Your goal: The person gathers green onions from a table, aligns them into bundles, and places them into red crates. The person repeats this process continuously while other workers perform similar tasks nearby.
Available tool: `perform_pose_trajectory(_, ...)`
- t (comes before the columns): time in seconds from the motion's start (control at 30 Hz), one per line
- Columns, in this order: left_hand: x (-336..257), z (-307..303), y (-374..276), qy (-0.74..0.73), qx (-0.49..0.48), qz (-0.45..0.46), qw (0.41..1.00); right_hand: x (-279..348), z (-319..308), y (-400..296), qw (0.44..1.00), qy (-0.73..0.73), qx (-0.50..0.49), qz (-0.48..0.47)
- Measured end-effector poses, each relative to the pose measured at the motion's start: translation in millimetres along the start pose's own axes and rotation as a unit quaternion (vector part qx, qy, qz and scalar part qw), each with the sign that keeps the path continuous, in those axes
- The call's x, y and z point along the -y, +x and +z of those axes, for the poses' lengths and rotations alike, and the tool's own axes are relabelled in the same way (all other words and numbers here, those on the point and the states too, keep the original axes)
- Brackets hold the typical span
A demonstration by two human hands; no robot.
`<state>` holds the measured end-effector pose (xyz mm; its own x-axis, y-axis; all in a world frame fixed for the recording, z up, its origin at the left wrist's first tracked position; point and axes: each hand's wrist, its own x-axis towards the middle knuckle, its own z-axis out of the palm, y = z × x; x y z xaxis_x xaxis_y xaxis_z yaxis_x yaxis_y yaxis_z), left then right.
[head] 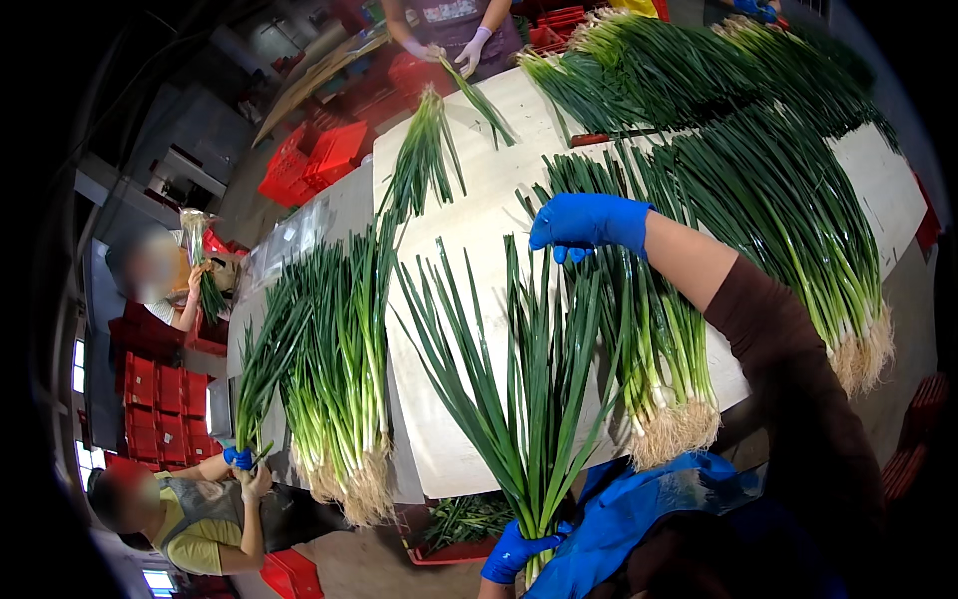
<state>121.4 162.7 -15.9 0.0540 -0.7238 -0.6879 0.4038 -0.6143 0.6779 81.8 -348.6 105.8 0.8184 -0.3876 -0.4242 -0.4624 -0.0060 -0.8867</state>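
My left hand (518, 552), in a blue glove, grips the pale stems of a bunch of green onions (533, 449) at the bottom centre. The leaves fan out upward over the white tabletop (441, 449). My right hand (587, 224), also blue-gloved, is held over the leaf tips of a pile of green onions (673, 329) to the right, fingers curled downward; whether they hold a leaf is hidden. That pile's roots hang at the table's near edge. Another rooted pile (344, 359) lies to the left.
Large green onion piles (778, 210) cover the right and far side. A red-handled tool (591, 139) lies near them. A red crate (449, 552) with leaf scraps stands below the near edge. People handle onions across the table and at left, near red crates (168, 412).
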Motion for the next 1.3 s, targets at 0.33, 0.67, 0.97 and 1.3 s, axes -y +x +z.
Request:
perform_pose_trajectory(0.33,-1,1,-4,0.013,0.007,0.008,1.000,-22,16,13,0.877,-0.432,-0.142,-0.157)
perform_pose_trajectory(0.67,12,1,-11,-0.010,-0.009,0.005,1.000,11,10,-17,0.976,-0.102,-0.182,-0.063)
perform_pose_trajectory(0.97,3,4,-10,-0.019,0.009,0.021,1.000,3,41,-16,0.992,-0.020,-0.117,0.031)
perform_pose_trajectory(1.3,4,8,-12,0.000,0.002,0.011,1.000,-38,47,17,0.986,-0.119,-0.099,-0.068)
